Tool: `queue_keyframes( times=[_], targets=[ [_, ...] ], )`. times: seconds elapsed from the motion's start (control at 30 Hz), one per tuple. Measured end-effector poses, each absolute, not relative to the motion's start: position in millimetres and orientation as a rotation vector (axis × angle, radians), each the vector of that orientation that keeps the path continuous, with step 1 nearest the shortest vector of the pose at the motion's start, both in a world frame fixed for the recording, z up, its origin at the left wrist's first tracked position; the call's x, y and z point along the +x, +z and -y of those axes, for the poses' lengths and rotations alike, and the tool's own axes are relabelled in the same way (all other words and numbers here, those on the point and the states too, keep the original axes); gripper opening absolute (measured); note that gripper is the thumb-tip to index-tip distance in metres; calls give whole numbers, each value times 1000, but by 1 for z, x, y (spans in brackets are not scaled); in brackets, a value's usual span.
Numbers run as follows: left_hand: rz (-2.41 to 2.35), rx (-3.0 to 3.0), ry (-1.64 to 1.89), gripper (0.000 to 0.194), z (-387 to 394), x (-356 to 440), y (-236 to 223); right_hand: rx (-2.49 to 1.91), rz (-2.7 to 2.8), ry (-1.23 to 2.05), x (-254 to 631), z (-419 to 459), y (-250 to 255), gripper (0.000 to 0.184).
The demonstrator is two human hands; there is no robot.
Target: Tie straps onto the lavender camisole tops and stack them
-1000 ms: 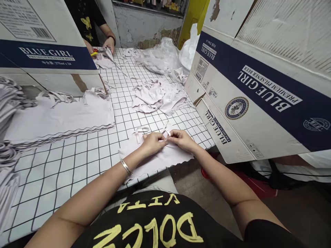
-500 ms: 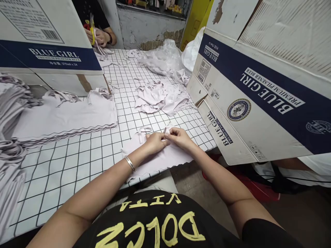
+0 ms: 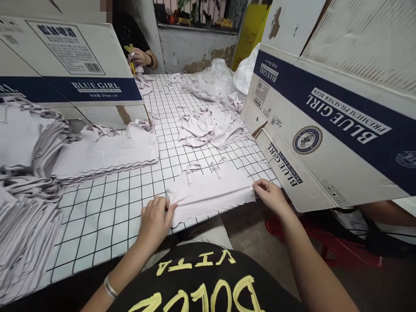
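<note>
A pale pink strappy top [image 3: 208, 188] lies flat along the table's front edge, its two thin straps pointing away from me and its wavy hem towards me. My left hand [image 3: 157, 216] pinches its left side between thumb and fingers. At the opposite side, my right hand [image 3: 268, 193] grips the edge with closed fingertips. A shallow crease runs across the cloth between both hands. Beyond it sits a loose heap of similar pale garments [image 3: 209, 128].
Stacked pale tops [image 3: 107, 151] and a folded pile [image 3: 26, 234] fill the left. Beer cartons stand left [image 3: 97, 91] and right [image 3: 325, 130]. Clear plastic bags [image 3: 214, 78] lie at the back. Behind the left carton, a co-worker's hand [image 3: 141, 57] holds yellow-handled scissors [image 3: 132, 65].
My hands have moved apart from the strap at the middle to the top's two sides. The straps now lie free, and the view has shifted somewhat.
</note>
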State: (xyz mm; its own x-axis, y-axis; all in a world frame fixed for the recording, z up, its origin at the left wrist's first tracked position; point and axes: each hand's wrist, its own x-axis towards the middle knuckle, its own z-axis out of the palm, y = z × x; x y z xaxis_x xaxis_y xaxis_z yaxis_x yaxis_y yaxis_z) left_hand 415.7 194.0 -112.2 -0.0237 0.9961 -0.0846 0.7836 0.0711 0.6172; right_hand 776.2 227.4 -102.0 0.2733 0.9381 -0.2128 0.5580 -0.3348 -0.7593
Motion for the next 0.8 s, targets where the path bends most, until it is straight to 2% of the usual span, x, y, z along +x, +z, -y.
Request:
queue_keyframes(
  times=[0.1,0.17,0.27,0.33,0.47,0.53,0.6,0.7,0.8],
  targets=[
    [-1541,1173,856,33,-195,421,-92,-1698,997,1230,770,-223,-90,20],
    [-1258,849,953,42,-193,413,-70,-1523,801,1431,764,-221,-78,31],
    [-1036,637,981,48,-192,387,-30,-1304,644,1622,756,-231,-64,48],
    [-1054,634,1026,42,-198,363,-3,-1188,639,1708,744,-251,-54,48],
    [-1324,892,1087,22,-240,301,47,-1026,894,1847,688,-322,-22,25],
    [-1529,1066,1117,16,-276,268,70,-985,1104,1789,648,-366,0,15],
    [-1813,1257,1173,12,-315,238,89,-982,1260,1646,604,-410,21,12],
    [-2372,1564,821,14,-366,204,97,-1025,1302,1557,538,-457,35,15],
    [-2535,1722,393,23,-393,192,72,-1133,1310,1620,485,-472,15,11]
  ],
)
